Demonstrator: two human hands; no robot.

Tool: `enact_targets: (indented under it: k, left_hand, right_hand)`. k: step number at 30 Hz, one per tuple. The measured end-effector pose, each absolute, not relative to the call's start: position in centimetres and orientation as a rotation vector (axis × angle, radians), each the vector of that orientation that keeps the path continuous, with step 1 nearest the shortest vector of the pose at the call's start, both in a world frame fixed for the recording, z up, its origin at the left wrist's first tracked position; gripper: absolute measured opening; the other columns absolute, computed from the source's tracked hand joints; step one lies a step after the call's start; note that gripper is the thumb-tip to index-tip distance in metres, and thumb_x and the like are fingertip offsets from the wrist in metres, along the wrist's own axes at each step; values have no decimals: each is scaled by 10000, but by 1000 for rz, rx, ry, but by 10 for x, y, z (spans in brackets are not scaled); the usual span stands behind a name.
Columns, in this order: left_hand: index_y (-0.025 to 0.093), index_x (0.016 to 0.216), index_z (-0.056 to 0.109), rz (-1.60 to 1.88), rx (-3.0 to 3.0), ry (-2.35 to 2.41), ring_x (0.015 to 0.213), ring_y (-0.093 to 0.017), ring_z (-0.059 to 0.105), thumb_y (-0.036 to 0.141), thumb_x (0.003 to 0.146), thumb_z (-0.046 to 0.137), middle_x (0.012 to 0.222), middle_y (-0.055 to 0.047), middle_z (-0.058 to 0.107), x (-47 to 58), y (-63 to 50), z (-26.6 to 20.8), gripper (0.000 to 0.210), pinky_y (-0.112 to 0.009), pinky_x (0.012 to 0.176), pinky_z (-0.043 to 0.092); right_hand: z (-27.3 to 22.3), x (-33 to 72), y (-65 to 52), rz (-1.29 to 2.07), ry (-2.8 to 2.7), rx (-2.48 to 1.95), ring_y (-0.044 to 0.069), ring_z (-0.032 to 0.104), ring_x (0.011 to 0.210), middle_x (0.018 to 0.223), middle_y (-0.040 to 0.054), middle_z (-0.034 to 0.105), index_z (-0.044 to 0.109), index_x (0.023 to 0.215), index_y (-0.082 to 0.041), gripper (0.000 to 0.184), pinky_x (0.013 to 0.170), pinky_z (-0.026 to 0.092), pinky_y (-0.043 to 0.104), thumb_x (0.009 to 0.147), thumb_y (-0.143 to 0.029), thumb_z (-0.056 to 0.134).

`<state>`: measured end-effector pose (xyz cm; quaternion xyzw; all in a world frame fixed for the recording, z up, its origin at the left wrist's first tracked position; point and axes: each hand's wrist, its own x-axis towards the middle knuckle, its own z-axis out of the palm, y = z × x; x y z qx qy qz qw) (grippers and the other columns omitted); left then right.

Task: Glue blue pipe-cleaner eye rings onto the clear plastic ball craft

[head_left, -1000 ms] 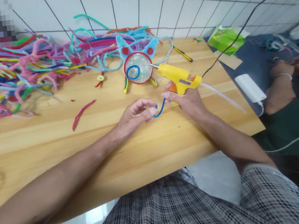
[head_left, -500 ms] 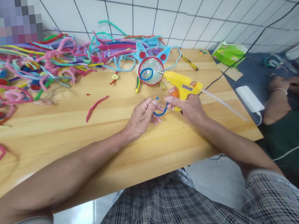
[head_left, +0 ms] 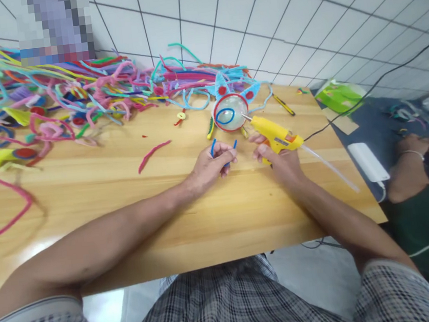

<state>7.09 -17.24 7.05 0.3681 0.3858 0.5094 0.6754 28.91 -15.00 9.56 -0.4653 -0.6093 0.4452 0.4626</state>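
My left hand (head_left: 214, 162) pinches a short blue pipe cleaner (head_left: 213, 147), bent so that both ends stick up from my fingers. In my right hand (head_left: 280, 161) is a yellow glue gun (head_left: 275, 132), its nozzle pointing up and left and a clear glue stick (head_left: 331, 168) trailing from its back. Just beyond both hands stands a round clear container (head_left: 234, 108) with a red rim and blue pipe-cleaner ears (head_left: 251, 91) bearing red dots. A blue oval loop (head_left: 225, 116) shows on its face, left of the nozzle tip.
Many coloured pipe cleaners (head_left: 109, 85) are heaped along the wall side. A pink piece (head_left: 154, 155) lies left of my hands. A yellow-black cutter (head_left: 284, 105) rests behind the glue gun, whose black cord runs right. Another person's arm (head_left: 411, 159) is beyond the table's right edge.
The blue pipe cleaner's right end has left my right fingers; my left hand alone now holds it, folded tighter. My hands are further apart. The whole view has shifted slightly.
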Motion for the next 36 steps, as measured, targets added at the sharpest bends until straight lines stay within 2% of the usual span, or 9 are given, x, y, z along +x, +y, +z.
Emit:
enact_targets:
  k: [6, 13, 20, 25, 28, 36]
  left_hand:
    - [172, 804, 667, 1147, 646, 836, 434, -40, 534, 251, 879, 985, 692, 64, 666, 67, -167, 78, 335, -168, 420, 395]
    - [152, 866, 756, 1123, 621, 754, 486, -41, 572, 323, 742, 1117, 713, 45, 720, 64, -164, 74, 418, -158, 461, 424]
    - [164, 881, 792, 1126, 646, 715, 525, -48, 601, 366, 657, 1158, 745, 41, 750, 63, -165, 69, 474, -171, 512, 467]
    - [157, 887, 778, 1134, 642, 712, 531, -51, 596, 392, 691, 1143, 740, 37, 739, 64, -165, 68, 476, -177, 514, 467]
    - [161, 887, 762, 1130, 649, 721, 538, -55, 597, 373, 701, 1140, 748, 37, 739, 64, -166, 70, 472, -185, 518, 461]
    - [164, 882, 741, 1125, 627, 763, 530, -56, 585, 327, 790, 1108, 734, 41, 715, 66, -167, 74, 412, -190, 513, 444]
  right_hand:
    - [70, 317, -145, 1156, -1580, -1191, 166, 688, 699, 1026, 25, 875, 800, 958, -307, 333, 685, 628, 358, 867, -570, 984]
    - [64, 326, -147, 1273, -1663, -1127, 200, 706, 760, 1004, 61, 869, 832, 903, -290, 453, 765, 642, 401, 906, -732, 931]
    - [62, 328, -149, 1304, -1626, -1189, 184, 641, 720, 805, 4, 744, 873, 940, -279, 376, 761, 610, 380, 887, -643, 952]
    - [64, 325, -149, 1284, -1652, -1150, 200, 633, 743, 737, -4, 684, 822, 852, -270, 367, 756, 591, 380, 902, -613, 944]
    - [65, 324, -149, 1289, -1665, -1138, 189, 604, 717, 735, -13, 665, 808, 863, -271, 364, 751, 578, 381, 918, -605, 940]
    - [64, 323, -149, 1263, -1683, -1147, 192, 588, 692, 736, -14, 647, 760, 816, -288, 501, 740, 560, 406, 906, -755, 919]
